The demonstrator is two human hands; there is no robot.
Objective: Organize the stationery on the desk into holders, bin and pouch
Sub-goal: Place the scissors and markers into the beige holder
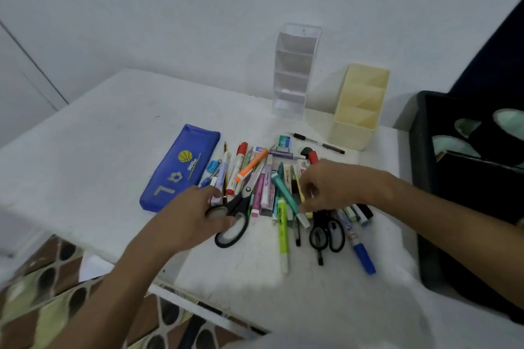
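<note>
The left hand [195,215] covered part of the big scissors [235,215]. The right hand [331,184] hid the middle of the pen pile [272,187]. The black bin [465,178] ran off the right edge. The words on the pens were too small to read.

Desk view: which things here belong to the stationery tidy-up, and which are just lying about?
Belongs: blue zip pouch, clear tiered plastic holder, cream plastic holder, black-handled scissors, orange highlighter, blue marker.
Lying about: black crate.

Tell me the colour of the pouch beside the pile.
Blue pouch, with a yellow basketball print, seen in the head view.
</note>
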